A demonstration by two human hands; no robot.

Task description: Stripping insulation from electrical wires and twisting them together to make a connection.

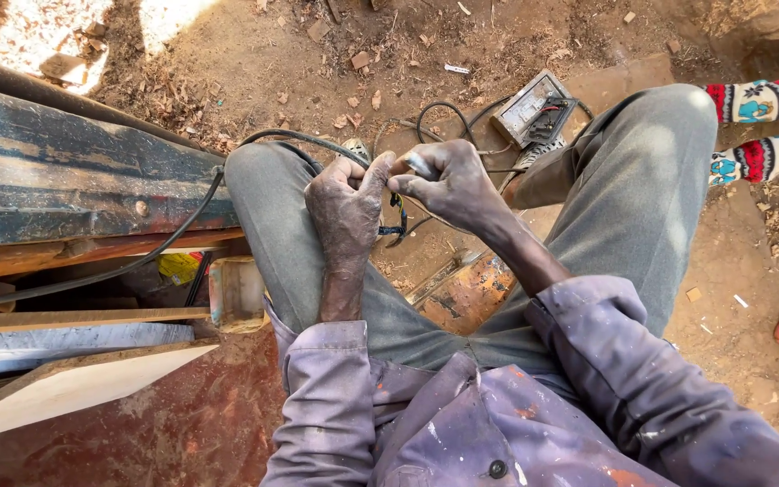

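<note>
Centrally, left hand [346,209] and right hand [448,180] fisted together, each grip pinched tight on thin wires [397,216] dangling between knees at mid-frame; black cable [290,137] behind, analogue meter [534,108] upper right.

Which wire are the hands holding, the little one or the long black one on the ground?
The little colourful wires, pinched between the left hand and right hand. The thick black cable lies untouched behind the knee.
</note>
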